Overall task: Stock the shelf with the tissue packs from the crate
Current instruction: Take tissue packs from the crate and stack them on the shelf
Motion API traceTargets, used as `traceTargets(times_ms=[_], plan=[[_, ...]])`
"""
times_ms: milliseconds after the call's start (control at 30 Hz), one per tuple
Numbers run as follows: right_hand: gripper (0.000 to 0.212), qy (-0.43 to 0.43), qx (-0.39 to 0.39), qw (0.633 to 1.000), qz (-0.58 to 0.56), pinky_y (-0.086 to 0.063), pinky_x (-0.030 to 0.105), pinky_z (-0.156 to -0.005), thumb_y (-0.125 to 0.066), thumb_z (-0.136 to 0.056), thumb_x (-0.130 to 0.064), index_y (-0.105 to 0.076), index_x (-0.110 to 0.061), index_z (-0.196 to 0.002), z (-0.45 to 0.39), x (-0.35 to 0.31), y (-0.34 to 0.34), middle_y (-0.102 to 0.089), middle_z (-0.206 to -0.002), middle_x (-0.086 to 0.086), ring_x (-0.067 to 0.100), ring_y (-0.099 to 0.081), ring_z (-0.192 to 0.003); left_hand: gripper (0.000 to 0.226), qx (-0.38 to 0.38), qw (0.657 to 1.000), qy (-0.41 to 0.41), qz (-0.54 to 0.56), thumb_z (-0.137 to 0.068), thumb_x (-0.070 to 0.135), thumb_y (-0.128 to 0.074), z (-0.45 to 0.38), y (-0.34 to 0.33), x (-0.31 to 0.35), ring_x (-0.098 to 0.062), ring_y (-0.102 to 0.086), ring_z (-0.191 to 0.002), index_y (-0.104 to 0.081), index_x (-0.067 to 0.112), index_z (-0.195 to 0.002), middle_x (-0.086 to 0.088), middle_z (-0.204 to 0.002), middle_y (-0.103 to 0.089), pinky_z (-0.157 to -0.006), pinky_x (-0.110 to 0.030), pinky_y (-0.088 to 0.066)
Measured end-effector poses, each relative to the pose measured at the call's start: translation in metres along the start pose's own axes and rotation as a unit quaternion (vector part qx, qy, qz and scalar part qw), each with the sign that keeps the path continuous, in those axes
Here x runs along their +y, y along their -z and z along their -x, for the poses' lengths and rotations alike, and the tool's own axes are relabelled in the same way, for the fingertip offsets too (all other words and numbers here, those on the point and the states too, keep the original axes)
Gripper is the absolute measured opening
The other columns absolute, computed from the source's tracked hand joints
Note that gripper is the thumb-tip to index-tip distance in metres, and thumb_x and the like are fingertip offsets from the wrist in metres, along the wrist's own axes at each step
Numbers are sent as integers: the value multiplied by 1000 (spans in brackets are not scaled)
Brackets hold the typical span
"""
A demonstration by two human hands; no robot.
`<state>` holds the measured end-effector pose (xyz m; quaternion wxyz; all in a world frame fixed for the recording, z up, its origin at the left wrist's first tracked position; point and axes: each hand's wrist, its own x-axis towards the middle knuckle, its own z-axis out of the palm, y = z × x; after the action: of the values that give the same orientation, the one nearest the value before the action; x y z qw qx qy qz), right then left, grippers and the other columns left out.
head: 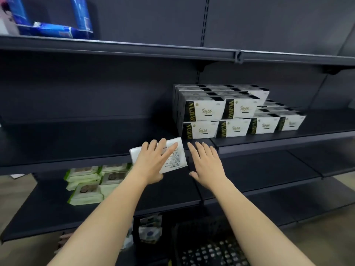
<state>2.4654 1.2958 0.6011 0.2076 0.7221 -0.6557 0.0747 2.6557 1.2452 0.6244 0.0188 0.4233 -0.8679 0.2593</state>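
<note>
A white tissue pack (175,159) with small black print hangs tilted at the front edge of the middle shelf (76,162). My left hand (153,162) holds it, fingers spread over its face and thumb under its lower edge. My right hand (205,164) hovers just right of the pack, fingers straight, holding nothing. A stack of white tissue packs (230,112) with black and gold ends stands on the same shelf to the right, two layers high at its left side. The black crate (203,244) sits on the floor below my arms.
Green wet-wipe packs (90,183) lie on the lower shelf (163,200) at left. Blue packs (55,29) lie on the top shelf at far left. The middle shelf left of the stack is bare. Small packets (149,229) sit under the lower shelf beside the crate.
</note>
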Motion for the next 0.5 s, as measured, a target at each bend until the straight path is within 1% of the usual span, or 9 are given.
traceTargets(times_ms=[200,300,333,367,433,467,500], plan=[[95,10,-1,1000,5,-10,45,-115,-61,-86,-43,2,-13,-151,11,87,-9,-16,-155,15,33,-15,-143,103,-8,1000,11,-3,-79,43,-61,-51,22,61,-31,-27,-126,14,26,-148,-13,-151,-7,-101,-41,-25],[94,12,-20,1000,11,-11,45,-115,-60,-86,-44,1,-13,-151,15,128,-13,-16,-155,15,32,-14,-143,104,0,1000,11,1,-79,43,-62,-75,32,86,-32,-26,-127,18,27,-144,-13,-151,-7,-101,-41,-25],[95,10,-23,1000,18,-14,46,-114,-63,-84,-45,-3,-12,-151,15,139,-13,-20,-154,15,33,-18,-142,104,3,1000,8,0,-79,43,-62,-82,35,93,-32,-26,-127,20,27,-141,-14,-151,-7,-102,-42,-25],[98,7,-24,999,29,-20,47,-113,-69,-78,-46,-13,-11,-151,14,149,-14,-29,-150,17,34,-27,-138,105,5,1000,6,-1,-79,43,-62,-89,39,98,-33,-25,-128,21,27,-140,-14,-152,-6,-102,-42,-24],[104,-8,-13,1000,28,-37,48,-103,-83,-59,-47,-36,-9,-144,13,167,-16,-50,-135,17,35,-47,-125,105,8,1000,3,-4,-79,43,-62,-103,45,106,-34,-25,-130,20,27,-142,-15,-153,-6,-103,-43,-24],[104,-12,-6,1000,25,-40,48,-101,-85,-55,-47,-41,-9,-141,12,174,-18,-54,-130,16,34,-51,-120,104,10,1000,0,-6,-79,43,-62,-110,47,110,-34,-24,-130,19,27,-142,-15,-153,-6,-103,-43,-24],[103,-13,-8,999,29,-39,47,-101,-84,-56,-47,-40,-9,-141,11,181,-20,-53,-130,16,34,-50,-120,104,15,1000,-4,-3,-78,42,-62,-117,49,113,-35,-25,-130,20,27,-141,-15,-153,-7,-103,-43,-24]])
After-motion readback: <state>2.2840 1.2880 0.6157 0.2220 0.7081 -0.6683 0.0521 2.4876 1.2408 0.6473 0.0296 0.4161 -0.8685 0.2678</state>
